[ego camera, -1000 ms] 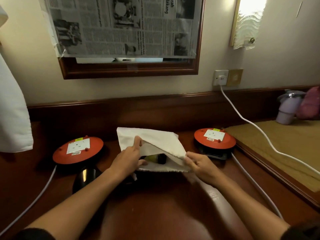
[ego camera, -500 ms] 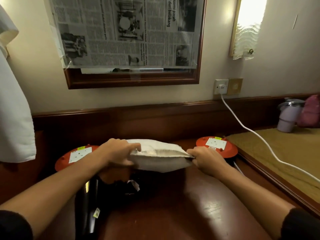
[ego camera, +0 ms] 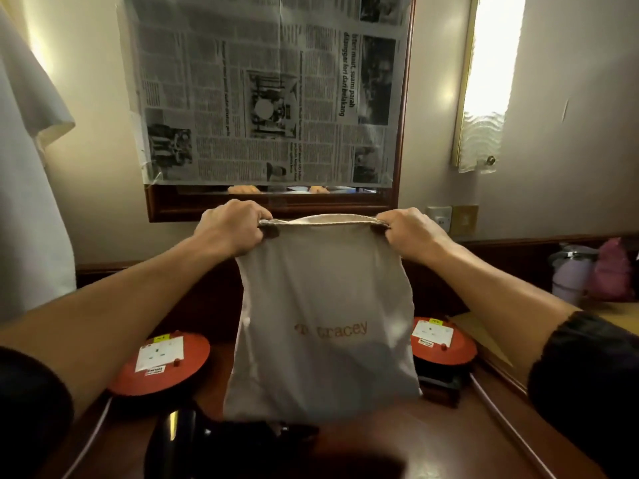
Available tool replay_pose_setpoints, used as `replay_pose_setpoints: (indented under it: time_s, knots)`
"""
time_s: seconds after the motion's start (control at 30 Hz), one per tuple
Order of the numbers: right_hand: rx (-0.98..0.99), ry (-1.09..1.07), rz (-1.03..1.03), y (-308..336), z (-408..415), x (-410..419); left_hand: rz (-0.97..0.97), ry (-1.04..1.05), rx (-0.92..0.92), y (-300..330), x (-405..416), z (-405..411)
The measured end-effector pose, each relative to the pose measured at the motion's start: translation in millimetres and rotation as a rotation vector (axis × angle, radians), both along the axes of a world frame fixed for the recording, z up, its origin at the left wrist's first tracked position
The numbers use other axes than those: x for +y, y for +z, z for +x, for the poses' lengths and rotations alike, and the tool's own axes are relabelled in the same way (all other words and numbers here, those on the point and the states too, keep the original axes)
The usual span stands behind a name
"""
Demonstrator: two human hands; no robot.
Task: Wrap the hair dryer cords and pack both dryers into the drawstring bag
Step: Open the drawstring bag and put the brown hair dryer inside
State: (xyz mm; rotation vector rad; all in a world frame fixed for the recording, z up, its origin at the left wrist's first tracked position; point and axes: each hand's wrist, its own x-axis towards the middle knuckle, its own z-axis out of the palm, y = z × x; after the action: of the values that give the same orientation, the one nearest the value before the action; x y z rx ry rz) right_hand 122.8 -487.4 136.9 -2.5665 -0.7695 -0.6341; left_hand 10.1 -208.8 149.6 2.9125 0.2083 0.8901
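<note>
both hands are holding the drawstring bag [ego camera: 323, 316] upright in the air above the desk [ego camera: 397, 447]. the left hand [ego camera: 231, 233] is clenching the left corner of the bag's mouth and the right hand [ego camera: 408, 231] is clenching the right corner, so the hem is stretching flat and nearly level between them. the bag's long axis is hanging vertically, mouth up, closed end down, with its printed face toward the camera.

a black hair dryer [ego camera: 193, 444] is lying on the desk below and slightly left of the bag's lower edge, close to it but apparently not touching. it is sitting nearer the left hand than the right. its cord is not discernible in the dark blur.

the lower half of the bag is bulging and showing a dark shadow through the cloth, which suggests one item is already inside; the contents cannot be confirmed. the mouth is appearing almost shut along the hem.

judgement: the mouth is needing to be spread and lowered toward the dryer, leftward and down, before loading.

two orange cable reels are flanking the bag, the left reel [ego camera: 162, 363] and the right reel [ego camera: 444, 338].
</note>
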Motion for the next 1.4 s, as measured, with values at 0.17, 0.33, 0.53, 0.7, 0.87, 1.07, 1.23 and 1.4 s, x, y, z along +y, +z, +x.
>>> replay_pose_setpoints:
  time_s: [0.17,0.33,0.53,0.7,0.87,1.07,1.23,1.4]
  knots:
    - [-0.067,0.102,0.028,19,-2,-11,-0.157,-0.124,0.007,8,6,-3]
    - [-0.02,0.084,-0.028,21,6,-13,-0.152,-0.138,0.033,8,7,3]
    - [0.083,0.033,-0.073,-1,34,6,-0.081,-0.024,0.041,-13,8,37]
    - [0.092,-0.032,-0.015,-26,71,36,-0.075,0.076,-0.045,-41,19,80]
    - [0.012,-0.032,0.033,-58,84,39,-0.019,0.064,-0.165,-71,30,93]
    - [-0.039,0.075,0.123,-104,44,6,0.043,-0.054,-0.218,-108,24,52]
    - [0.157,0.15,0.01,-136,-5,-31,0.028,-0.11,0.055,-132,4,-8]
    - [0.335,0.154,-0.079,-171,-33,-39,0.025,-0.162,0.268,-162,-2,-31]
